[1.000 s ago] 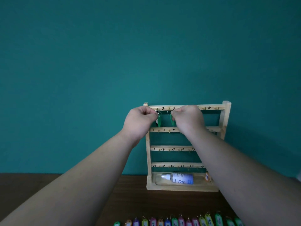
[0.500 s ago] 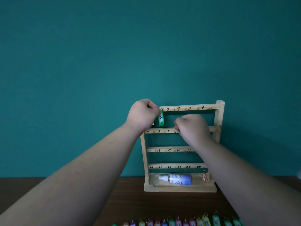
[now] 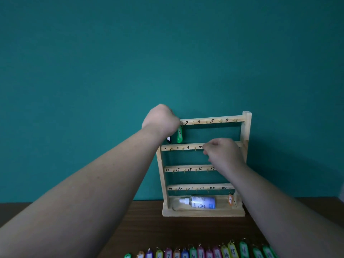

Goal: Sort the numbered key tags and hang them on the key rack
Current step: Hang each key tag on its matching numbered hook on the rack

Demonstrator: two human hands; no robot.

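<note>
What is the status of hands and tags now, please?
Left hand at top rail, by green tag. Right hand curled, apparently empty, at second rail. Remaining tags lined on table. Nothing blocking.

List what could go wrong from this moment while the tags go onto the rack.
1. The left hand presses at the top corner of the key rack, which stands free on the table; a push could tip or slide it.
2. The green tag hangs right at that hand's fingers and may be knocked off its hook as the hand withdraws.
3. The right hand hides the numbers past 10, so a tag could land on a wrong hook.
</note>
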